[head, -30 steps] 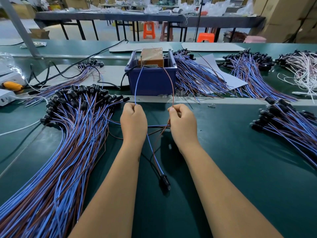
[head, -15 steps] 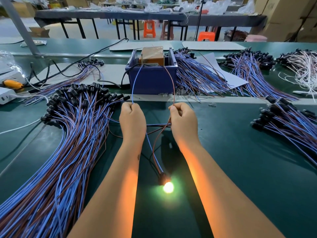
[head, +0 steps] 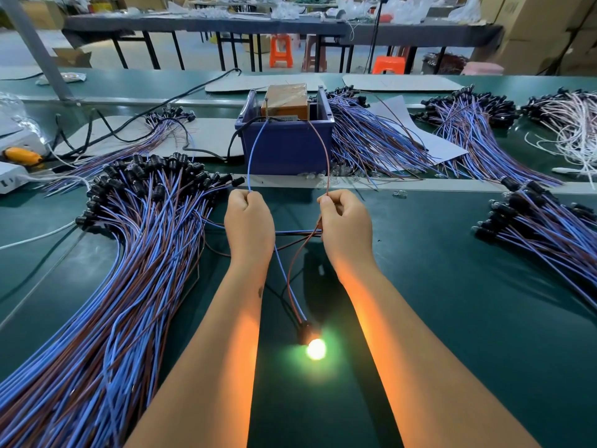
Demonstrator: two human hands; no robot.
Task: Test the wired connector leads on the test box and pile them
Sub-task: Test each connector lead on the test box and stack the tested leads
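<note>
The lead's lamp (head: 316, 348) glows near the table's front edge because your left hand (head: 248, 221) pinches its blue wire (head: 255, 153) and right hand (head: 344, 223) its brown wire (head: 325, 156), ends reaching the test box (head: 286, 103).

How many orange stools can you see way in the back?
2: one stool under the far table, left of middle, and another stool further right. Table legs may hide more; a paler stool stands between them.

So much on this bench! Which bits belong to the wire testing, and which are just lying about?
In use: left hand pinching blue wire, right hand pinching brown wire, test box, lit lamp, piled leads.
Idle: white wires, orange tool.
</note>
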